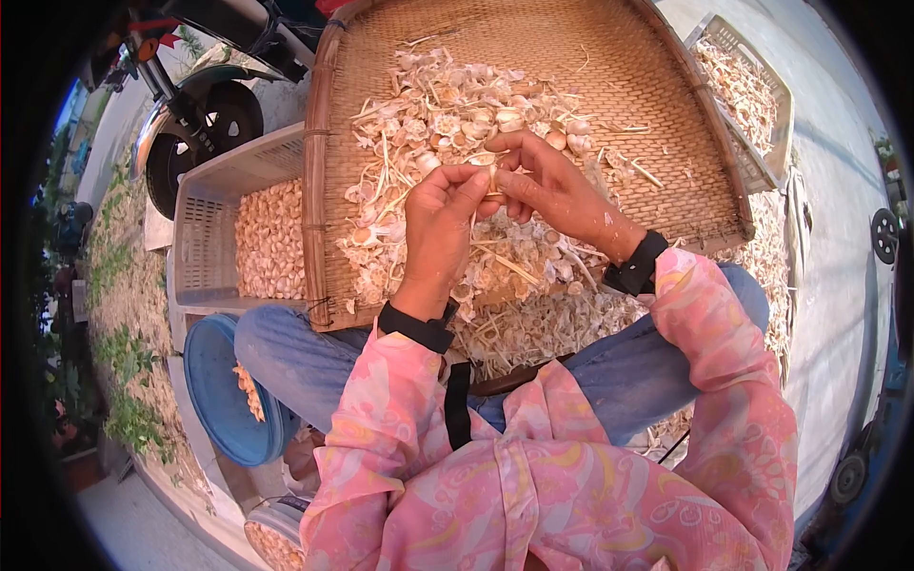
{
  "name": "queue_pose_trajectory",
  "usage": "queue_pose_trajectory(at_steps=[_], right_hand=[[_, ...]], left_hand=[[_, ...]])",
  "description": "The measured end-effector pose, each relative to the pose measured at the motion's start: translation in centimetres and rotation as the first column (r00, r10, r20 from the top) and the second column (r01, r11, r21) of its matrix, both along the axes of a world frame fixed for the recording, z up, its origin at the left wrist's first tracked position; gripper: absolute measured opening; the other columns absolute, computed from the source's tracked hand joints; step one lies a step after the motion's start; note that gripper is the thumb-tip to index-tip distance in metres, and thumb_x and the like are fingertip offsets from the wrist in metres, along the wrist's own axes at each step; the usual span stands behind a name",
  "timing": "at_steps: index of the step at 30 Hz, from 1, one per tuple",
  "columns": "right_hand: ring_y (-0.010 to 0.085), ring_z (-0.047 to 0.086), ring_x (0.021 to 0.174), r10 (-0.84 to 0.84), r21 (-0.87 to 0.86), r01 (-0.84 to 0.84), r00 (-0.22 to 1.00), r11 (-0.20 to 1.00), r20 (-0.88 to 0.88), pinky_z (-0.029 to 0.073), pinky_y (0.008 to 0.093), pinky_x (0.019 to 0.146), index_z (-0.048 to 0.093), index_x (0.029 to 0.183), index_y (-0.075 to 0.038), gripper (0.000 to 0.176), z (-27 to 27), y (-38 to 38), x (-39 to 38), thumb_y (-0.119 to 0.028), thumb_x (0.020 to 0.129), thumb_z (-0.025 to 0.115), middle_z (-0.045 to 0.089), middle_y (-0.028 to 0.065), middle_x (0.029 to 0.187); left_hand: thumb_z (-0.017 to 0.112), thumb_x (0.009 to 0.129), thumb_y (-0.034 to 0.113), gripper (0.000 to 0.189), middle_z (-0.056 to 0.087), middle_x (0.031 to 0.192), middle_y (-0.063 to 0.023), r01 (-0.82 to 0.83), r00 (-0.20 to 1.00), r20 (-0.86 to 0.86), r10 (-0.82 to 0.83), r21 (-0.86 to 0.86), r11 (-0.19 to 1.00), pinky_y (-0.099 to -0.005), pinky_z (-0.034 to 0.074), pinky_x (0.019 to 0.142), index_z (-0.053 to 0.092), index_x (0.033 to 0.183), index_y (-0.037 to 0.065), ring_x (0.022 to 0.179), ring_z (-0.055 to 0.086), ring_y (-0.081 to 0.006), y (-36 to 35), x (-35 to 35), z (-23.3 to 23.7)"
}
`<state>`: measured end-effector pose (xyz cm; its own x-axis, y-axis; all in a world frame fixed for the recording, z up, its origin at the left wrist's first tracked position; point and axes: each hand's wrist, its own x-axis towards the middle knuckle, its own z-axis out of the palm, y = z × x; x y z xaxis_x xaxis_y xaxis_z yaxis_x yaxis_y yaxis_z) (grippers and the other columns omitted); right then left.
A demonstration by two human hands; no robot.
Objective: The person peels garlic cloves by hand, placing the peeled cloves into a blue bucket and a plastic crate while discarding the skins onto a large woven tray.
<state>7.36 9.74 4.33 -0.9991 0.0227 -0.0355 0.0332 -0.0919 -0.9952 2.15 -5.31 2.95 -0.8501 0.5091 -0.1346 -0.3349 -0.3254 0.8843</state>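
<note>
Over a wide woven tray (657,95), my left hand (443,214) and my right hand (552,186) meet at the fingertips. Between them they pinch a small pale piece of garlic (487,164), mostly covered by the fingers. The fingers of both hands are closed on it. Below and beyond the hands lies a heap of garlic bulbs, cloves, dry skins and stalks (447,105). Black bands circle both wrists, at the ends of pink patterned sleeves.
Left of the tray, a plastic crate (205,238) holds peeled-off cloves, with a blue bucket (214,381) below it. Another crate (783,105) of garlic scraps stands at the right. Skins (533,333) cover the ground between my legs. A wheeled vehicle (224,119) stands upper left.
</note>
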Motion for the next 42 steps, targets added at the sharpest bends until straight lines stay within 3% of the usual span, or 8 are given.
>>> queue_pose_trajectory(at_steps=[3,10,13,20,26,30,39,42], right_hand=[[0.0036,0.05,0.067,0.155,0.129,-0.158,0.987,0.979,0.027,0.043,0.0181,0.058,0.05,0.111,-0.005,0.027,-0.7,0.9,-0.6,-0.022,0.09,0.053,0.053,-0.0021,0.08],[0.0029,0.048,0.065,0.282,0.068,-0.284,0.958,0.956,0.045,0.04,0.0178,0.055,0.045,0.099,-0.007,0.018,0.1,2.0,-1.0,-0.019,0.089,0.055,0.049,-0.003,0.083],[0.0021,0.046,0.064,0.293,0.127,-0.276,0.945,0.953,-0.142,0.037,0.0164,0.053,0.043,0.097,-0.007,0.018,-1.2,1.7,-1.4,-0.018,0.089,0.055,0.046,-0.0029,0.081],[0.0008,0.038,0.048,-0.02,-0.044,0.023,0.999,0.999,0.049,0.027,0.0165,0.041,0.05,0.09,-0.007,0.014,0.1,1.7,-1.1,-0.021,0.089,0.055,0.043,-0.0064,0.059],[0.0056,0.048,0.055,-0.139,0.235,0.158,0.986,0.959,-0.097,0.039,0.0224,0.049,0.056,0.074,-0.002,0.03,-1.7,1.2,-1.2,-0.027,0.09,0.053,0.054,-0.0005,0.063],[0.0071,0.048,0.056,-0.151,0.154,0.159,0.987,0.975,-0.061,0.04,0.0246,0.051,0.056,0.074,0.0,0.036,-1.4,0.3,-0.5,-0.029,0.093,0.047,0.053,0.001,0.062],[0.0034,0.035,0.054,-0.126,0.069,0.12,0.989,0.99,0.081,0.03,0.019,0.046,0.051,0.074,-0.005,0.032,-1.7,0.9,0.8,-0.027,0.095,0.044,0.045,-0.004,0.063],[0.0092,0.046,0.053,-0.117,-0.003,0.118,0.986,0.993,0.115,0.038,0.026,0.048,0.053,0.071,0.0,0.037,-1.6,1.2,0.9,-0.027,0.093,0.045,0.051,0.0024,0.059]], left_hand=[[0.057,0.085,0.004,0.013,0.06,0.087,-0.01,-0.031,0.999,0.016,0.031,-0.054,0.998,-0.0195,0.051,0.065,0.052,0.094,-0.004,0.072,0.061,-0.0127,0.1,-0.1,0.2],[0.055,0.085,0.003,0.011,0.058,0.086,-0.0106,0.022,0.999,0.036,-0.02,-0.053,0.998,-0.0224,0.052,0.067,0.05,0.091,-0.004,0.073,0.06,-0.014,0.3,0.2,0.1],[0.054,0.085,0.002,0.009,0.058,0.085,-0.0104,0.056,0.997,0.059,-0.052,-0.061,0.997,-0.0228,0.052,0.067,0.048,0.09,-0.003,0.074,0.06,-0.0146,0.4,0.5,0.2],[0.053,0.088,0.005,0.008,0.059,0.084,-0.0114,-0.128,0.975,0.179,0.129,-0.017,0.992,-0.0212,0.052,0.059,0.048,0.091,0.0,0.068,0.062,-0.0168,0.6,0.1,0.2],[0.049,0.092,0.026,0.023,0.054,0.074,-0.0046,0.11,0.98,0.183,-0.075,-0.191,0.975,-0.0175,0.043,0.046,0.05,0.09,0.004,0.054,0.054,-0.0091,0.1,0.5,0.7],[0.051,0.09,0.039,0.033,0.046,0.068,0.0012,0.176,0.978,-0.055,-0.203,-0.312,0.934,-0.0172,0.031,0.042,0.05,0.087,0.005,0.048,0.041,-0.0046,1.8,2.1,0.8],[0.044,0.09,0.018,0.019,0.052,0.071,-0.002,0.068,0.84,-0.459,-0.288,-0.439,0.896,-0.0216,0.035,0.049,0.049,0.081,0.003,0.057,0.042,-0.006,2.8,2.5,-0.3],[0.043,0.085,0.018,0.02,0.053,0.064,-0.0163,-0.092,0.76,-0.583,-0.289,-0.536,0.839,-0.0371,0.042,0.059,0.048,0.079,-0.001,0.061,0.054,-0.0268,3.3,2.3,-0.4]])
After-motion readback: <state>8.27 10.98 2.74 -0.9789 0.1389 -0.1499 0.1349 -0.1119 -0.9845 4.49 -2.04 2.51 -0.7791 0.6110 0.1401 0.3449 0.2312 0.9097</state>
